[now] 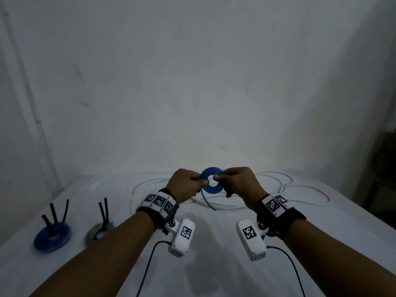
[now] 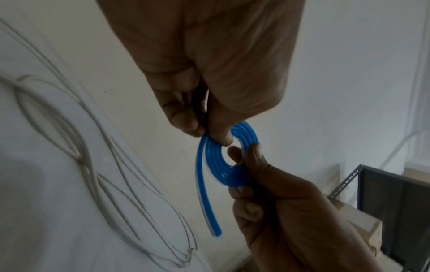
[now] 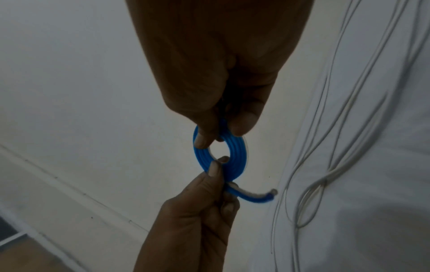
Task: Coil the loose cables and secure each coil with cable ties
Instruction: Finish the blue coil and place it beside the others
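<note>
A small flat blue cable coil [image 1: 211, 188] is held up above the white table [image 1: 214, 243], between both hands. My left hand [image 1: 202, 182] pinches its left side; my right hand [image 1: 217, 177] pinches its right side. A short loose tail [image 1: 209, 201] hangs down from the coil. In the left wrist view my left hand [image 2: 210, 133] pinches the coil [image 2: 221, 173] from above, with the tail [image 2: 207, 206] dangling. In the right wrist view my right hand [image 3: 221, 135] pinches the coil [image 3: 236, 156] at its top edge. No cable tie shows on this coil.
A long loose white cable [image 1: 300, 189] sprawls in loops across the far side of the table. At the left lie a blue coil [image 1: 52, 234] and a grey coil [image 1: 98, 231], each with black ties sticking up. A dark metal rack [image 2: 395, 202] stands beyond the table's right side.
</note>
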